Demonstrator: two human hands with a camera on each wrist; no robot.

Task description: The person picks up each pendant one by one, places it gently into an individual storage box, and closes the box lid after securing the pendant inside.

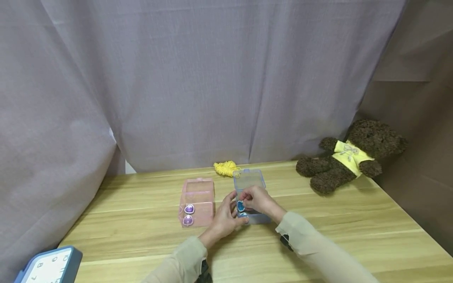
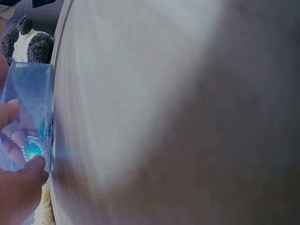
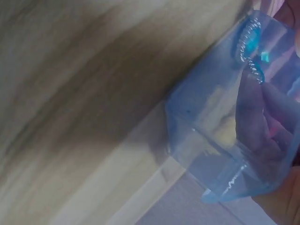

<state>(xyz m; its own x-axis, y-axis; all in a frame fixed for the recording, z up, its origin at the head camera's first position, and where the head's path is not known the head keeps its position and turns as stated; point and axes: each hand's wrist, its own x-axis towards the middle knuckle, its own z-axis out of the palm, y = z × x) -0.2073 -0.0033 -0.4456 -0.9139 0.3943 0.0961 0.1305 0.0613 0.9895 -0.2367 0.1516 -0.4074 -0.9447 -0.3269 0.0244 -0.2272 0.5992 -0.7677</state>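
Observation:
A blue see-through plastic box lies on the table with its lid folded back. My left hand holds the box's left side, the thumb at its near corner; in the left wrist view the thumb lies against the wall. My right hand reaches into the box, its fingertips pinching a blue gem with a beaded silver edge. A second blue gem lies just nearer in the box. Through the wall, the right wrist view shows a blue gem beside the fingers.
Left of the blue box lies an open pink box with two purple gems. Yellow yarn sits behind, near the curtain. A brown teddy bear in a yellow top lies at back right. A blue-framed clock stands front left.

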